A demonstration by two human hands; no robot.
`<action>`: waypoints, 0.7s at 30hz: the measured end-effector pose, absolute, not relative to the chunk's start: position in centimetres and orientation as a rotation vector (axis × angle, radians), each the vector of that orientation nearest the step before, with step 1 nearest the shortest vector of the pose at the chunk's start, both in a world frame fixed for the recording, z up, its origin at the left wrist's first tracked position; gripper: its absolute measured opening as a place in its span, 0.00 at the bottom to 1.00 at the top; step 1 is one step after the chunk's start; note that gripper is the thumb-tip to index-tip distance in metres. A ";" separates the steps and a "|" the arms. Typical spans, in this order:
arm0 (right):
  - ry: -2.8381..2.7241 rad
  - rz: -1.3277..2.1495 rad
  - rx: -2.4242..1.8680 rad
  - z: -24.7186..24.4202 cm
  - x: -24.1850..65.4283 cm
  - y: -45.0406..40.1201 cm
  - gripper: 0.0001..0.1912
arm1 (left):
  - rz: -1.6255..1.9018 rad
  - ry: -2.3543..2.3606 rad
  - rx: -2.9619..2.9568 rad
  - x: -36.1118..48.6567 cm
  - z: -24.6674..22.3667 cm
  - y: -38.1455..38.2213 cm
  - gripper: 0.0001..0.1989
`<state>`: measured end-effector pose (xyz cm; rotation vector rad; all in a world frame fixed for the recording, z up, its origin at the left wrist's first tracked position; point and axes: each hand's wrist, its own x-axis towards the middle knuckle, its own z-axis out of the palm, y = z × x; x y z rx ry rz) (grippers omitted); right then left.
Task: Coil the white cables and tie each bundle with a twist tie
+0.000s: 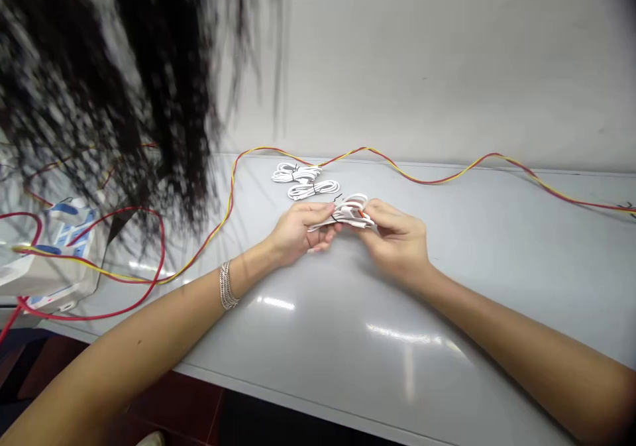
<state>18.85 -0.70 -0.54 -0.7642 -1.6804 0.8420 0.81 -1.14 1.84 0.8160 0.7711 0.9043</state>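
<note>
A coiled white cable (352,211), bound at its middle with a black twist tie, is held up between my two hands over the grey table. My left hand (303,232) pinches its left end close to the tie. The fingers of my right hand (397,237) are closed on the right end, where a white plug with a bit of orange shows. Part of the coil is hidden behind my fingers. Just beyond my left hand lie two more tied white cables, one coil (297,173) behind the other coil (314,189).
Twisted red and yellow wire (437,181) runs along the back of the table (497,267) by the wall. At the left stands a white and blue device (64,254) with a looped red cable (161,234) around it. Dark hair covers the upper left of the view.
</note>
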 end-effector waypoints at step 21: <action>-1.238 1.579 -1.004 0.8 18.9 0.6 0.18 | 0.841 0.826 1.084 0.0 1.6 -0.4 0.19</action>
